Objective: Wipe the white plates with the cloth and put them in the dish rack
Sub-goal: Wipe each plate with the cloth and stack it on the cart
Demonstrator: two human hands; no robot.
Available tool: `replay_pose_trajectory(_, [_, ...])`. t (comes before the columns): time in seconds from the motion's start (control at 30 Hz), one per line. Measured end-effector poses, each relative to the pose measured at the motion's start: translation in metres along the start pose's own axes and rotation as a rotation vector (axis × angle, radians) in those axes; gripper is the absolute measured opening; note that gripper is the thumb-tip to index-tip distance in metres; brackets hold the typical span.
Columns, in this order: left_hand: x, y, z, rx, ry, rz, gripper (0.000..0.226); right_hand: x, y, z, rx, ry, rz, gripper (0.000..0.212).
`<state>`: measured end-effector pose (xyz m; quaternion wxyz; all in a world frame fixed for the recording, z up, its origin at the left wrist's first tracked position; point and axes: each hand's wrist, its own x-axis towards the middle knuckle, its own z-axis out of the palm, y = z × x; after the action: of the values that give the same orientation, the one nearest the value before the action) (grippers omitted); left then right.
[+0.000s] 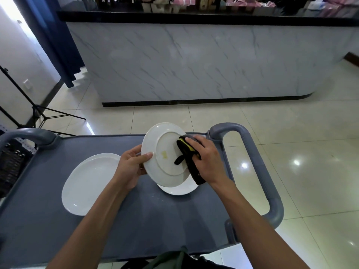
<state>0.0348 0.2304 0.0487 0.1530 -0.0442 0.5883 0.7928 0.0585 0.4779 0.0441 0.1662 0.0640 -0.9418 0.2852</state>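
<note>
I'm gripping a glossy round plate [165, 152] by its rim in my left hand [132, 164], my right hand [204, 158] pressing a dark cloth [189, 158] against its underside, above another plate [180, 188].

A grey cart surface [58, 191] filled the lower middle, with grey looped handles at its right end [258, 164] and left end [29, 133]. At twelve o'clock stood a marble-patterned counter [194, 61] with a black top [194, 17] carrying blurred pink packages [184, 0]. A black tripod [37, 111] stood at nine o'clock, a blue curtain [52, 35] at eleven. Glossy cream floor tiles [301, 133] lay all around.
</note>
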Motion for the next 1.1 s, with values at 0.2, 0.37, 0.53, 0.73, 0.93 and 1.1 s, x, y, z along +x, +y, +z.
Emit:
replay_pose_trajectory(0.2, [0.009, -0.005, 0.017, 0.245, 0.065, 0.138, 0.028, -0.016, 0.014, -0.01, -0.053, 0.009, 0.038, 0.056])
replay_pose_trajectory(0.37, [0.017, -0.013, 0.03, 0.697, 0.12, 0.299, 0.028, -0.029, 0.022, -0.016, -0.087, 0.038, 0.059, 0.055])
replay_pose_trajectory(0.53, [0.021, -0.028, 0.036, 1.04, 0.069, 0.379, 0.017, -0.039, 0.027, -0.02, -0.072, 0.084, 0.082, 0.056])
replay_pose_trajectory(0.73, [0.019, -0.044, 0.044, 1.393, 0.048, 0.568, 0.024, -0.047, 0.032, -0.021, -0.066, 0.112, 0.107, 0.056])
replay_pose_trajectory(0.93, [0.015, -0.061, 0.054, 1.524, -0.002, 0.659, 0.051, -0.056, 0.038, -0.022, -0.065, 0.139, 0.139, 0.055])
replay_pose_trajectory(1.1, [0.013, -0.074, 0.057, 1.618, -0.02, 0.778, 0.061, -0.06, 0.043, -0.023, -0.079, 0.142, 0.151, 0.055])
